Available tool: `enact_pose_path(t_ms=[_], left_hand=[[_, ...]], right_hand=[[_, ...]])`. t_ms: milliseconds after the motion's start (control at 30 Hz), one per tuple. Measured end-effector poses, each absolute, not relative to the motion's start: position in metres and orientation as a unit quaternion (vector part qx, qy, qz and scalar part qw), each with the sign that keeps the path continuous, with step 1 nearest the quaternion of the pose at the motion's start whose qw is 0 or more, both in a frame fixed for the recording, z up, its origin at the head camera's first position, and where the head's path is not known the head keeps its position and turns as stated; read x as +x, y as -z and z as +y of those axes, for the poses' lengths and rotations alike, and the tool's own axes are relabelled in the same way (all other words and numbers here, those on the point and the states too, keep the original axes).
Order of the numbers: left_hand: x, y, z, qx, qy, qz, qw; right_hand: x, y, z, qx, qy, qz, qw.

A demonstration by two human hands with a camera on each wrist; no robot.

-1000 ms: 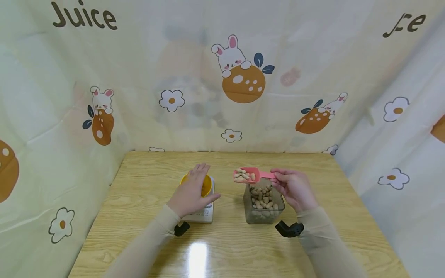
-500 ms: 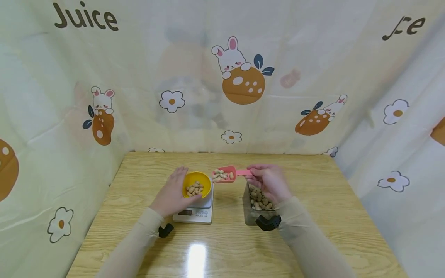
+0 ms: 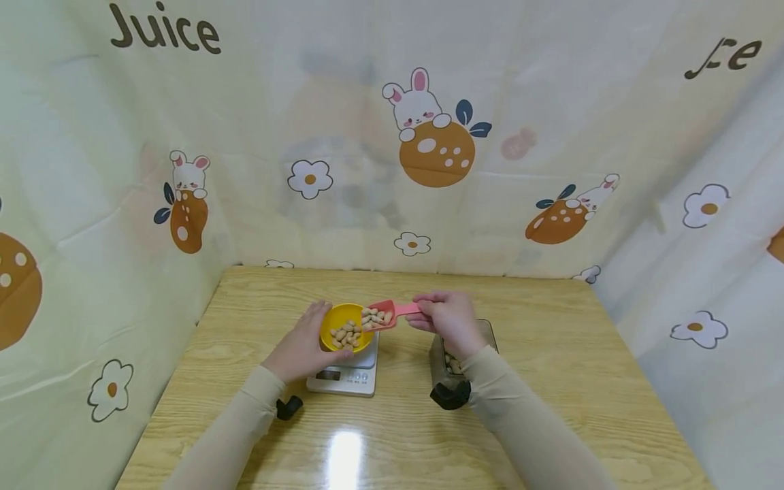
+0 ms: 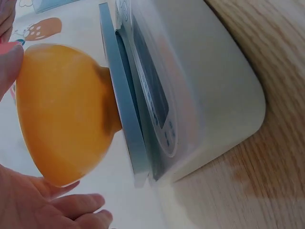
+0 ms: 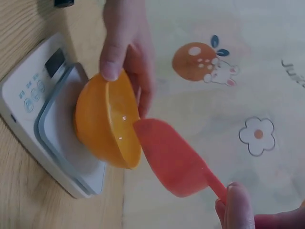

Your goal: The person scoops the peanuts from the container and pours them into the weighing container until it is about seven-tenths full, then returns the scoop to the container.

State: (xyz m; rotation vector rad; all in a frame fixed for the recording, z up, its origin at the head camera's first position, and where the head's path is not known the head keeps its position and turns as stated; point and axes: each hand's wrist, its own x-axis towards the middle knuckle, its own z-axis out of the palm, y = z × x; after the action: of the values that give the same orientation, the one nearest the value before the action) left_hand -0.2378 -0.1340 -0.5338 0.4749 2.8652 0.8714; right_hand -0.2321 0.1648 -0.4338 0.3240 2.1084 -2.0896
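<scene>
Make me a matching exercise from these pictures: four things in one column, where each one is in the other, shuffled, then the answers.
1. yellow bowl
2. pink scoop
3. white scale
4. grey box

A. beneath the bowl
B. on the table, right of the scale
C. gripped by the left hand
D. held in the right hand

Pairs: 1-C, 2-D, 3-A, 4-B

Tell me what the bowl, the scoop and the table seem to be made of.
Bowl: probably hard plastic, smooth and glossy, with small glints inside; glazed ceramic is possible.
Scoop: likely moulded plastic, smooth, with thin walls and an even pink-red colour.
Table: wood or wood-look laminate, since grain shows; a bright reflection suggests a shiny finish.
</scene>
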Motion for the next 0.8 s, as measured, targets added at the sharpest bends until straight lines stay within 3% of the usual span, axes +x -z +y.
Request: enact_pose_path(t_ms=[500,633,800], left_hand=[[-0.236,0.532,-0.133,0.164,-0.294,0.940,0.048],[-0.235,0.529,-0.132,0.163,-0.292,0.941,0.045],[-0.236,0.525,-0.126,0.171,-0.294,0.940,0.033]], right_hand=[[-0.216,0.422,0.140,-0.003,0.606,0.795,-0.030],[-0.215,0.420,0.144,0.000,0.614,0.789,-0.030],[-0.217,0.424,0.157,0.034,0.663,0.748,0.024]])
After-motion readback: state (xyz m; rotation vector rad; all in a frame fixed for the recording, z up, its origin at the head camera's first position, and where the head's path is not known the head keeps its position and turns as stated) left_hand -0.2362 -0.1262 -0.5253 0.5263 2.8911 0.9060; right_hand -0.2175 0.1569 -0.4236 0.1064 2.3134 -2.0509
